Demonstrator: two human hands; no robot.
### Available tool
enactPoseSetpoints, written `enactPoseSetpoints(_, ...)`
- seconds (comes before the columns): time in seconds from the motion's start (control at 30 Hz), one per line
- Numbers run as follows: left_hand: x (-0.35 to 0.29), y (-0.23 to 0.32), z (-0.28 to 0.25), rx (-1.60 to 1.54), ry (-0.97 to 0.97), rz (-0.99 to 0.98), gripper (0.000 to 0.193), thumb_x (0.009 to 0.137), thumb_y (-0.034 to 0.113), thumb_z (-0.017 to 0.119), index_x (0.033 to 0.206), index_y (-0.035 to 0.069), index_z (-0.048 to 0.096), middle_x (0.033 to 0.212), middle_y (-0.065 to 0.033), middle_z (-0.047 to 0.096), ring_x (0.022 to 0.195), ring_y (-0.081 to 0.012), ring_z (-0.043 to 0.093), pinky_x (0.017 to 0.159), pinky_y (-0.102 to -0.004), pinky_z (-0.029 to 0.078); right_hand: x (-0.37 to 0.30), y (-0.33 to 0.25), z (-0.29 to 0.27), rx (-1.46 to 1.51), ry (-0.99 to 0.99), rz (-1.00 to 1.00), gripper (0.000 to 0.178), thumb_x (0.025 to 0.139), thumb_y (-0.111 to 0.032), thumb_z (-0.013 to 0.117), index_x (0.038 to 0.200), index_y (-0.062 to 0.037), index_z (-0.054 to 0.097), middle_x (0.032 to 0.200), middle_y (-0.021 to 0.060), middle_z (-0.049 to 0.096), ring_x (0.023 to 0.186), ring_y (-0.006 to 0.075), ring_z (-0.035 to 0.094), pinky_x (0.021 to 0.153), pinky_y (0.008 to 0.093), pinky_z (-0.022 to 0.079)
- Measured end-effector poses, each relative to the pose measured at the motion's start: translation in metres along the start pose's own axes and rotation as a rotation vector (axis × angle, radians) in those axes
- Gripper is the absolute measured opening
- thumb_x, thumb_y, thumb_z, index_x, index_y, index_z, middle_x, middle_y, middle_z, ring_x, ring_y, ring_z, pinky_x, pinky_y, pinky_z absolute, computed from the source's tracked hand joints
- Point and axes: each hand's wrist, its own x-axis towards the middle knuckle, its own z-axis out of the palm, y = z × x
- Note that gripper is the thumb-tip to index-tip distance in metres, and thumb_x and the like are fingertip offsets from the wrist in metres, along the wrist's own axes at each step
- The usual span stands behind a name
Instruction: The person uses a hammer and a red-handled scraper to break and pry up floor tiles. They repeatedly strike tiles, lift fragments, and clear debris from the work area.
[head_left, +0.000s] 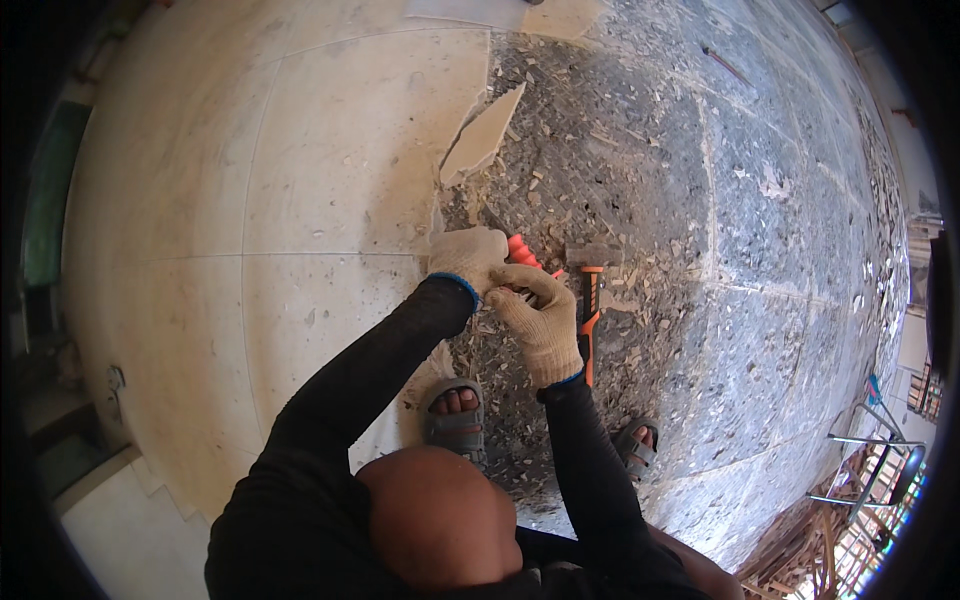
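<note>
Both my hands wear cream knitted gloves with blue cuffs and meet above the broken floor edge. My left hand (468, 252) is closed, its fingers mostly hidden. Beside its knuckles shows a red ribbed grip (521, 252), partly covered; I cannot tell whether the hand holds it. My right hand (542, 325) is closed too, thumb and forefinger pinched close to the left glove's wrist. What lies between those fingers is too small to make out. Just right of it, a hammer (590, 310) with a blocky head and orange-and-black handle lies on the rubble.
Large cream tiles (350, 150) cover the floor at left. A broken tile slab (484, 138) leans up at their jagged edge. Grey bared floor (640, 150) with scattered chips spreads rightward. A thin rod (727, 66) lies far off; a metal-framed chair (880, 465) stands at right.
</note>
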Motion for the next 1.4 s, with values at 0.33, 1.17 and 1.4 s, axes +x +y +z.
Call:
enactPoseSetpoints(0.33,0.008,-0.021,0.008,-0.221,0.332,-0.108,0.032,0.081,0.037,0.080,0.103,0.014,0.080,0.102,-0.0142,0.079,0.098,-0.0366,0.075,0.083,-0.0487,0.057,0.001,0.007,-0.010,0.326,0.105,0.317,0.015,0.095,-0.015,0.080,0.100,-0.0049,0.070,0.083,-0.0008,0.069,0.069,0.0084,0.063,0.058,0.0262,0.046)
enactPoseSetpoints(1.17,0.072,-0.078,-0.002,-0.218,0.707,-0.312,0.044,0.079,0.039,0.090,0.112,0.014,0.076,0.099,-0.0078,0.076,0.092,-0.0287,0.074,0.084,-0.0427,0.057,-0.012,0.073,-0.023,-1.122,0.216,0.283,0.030,0.086,-0.035,0.078,0.104,-0.0113,0.080,0.106,0.0135,0.078,0.103,0.0347,0.074,0.087,0.0461,0.058)
enactPoseSetpoints(1.4,0.077,-0.080,-0.002,-0.291,0.618,-0.439,0.029,0.078,0.040,0.089,0.092,0.016,0.082,0.092,-0.0106,0.080,0.089,-0.0321,0.077,0.079,-0.0477,0.059,-0.013,0.078,-0.024,-1.078,0.252,0.207,0.032,0.084,-0.036,0.080,0.100,-0.0083,0.079,0.097,0.0110,0.079,0.096,0.0322,0.076,0.083,0.0446,0.059)
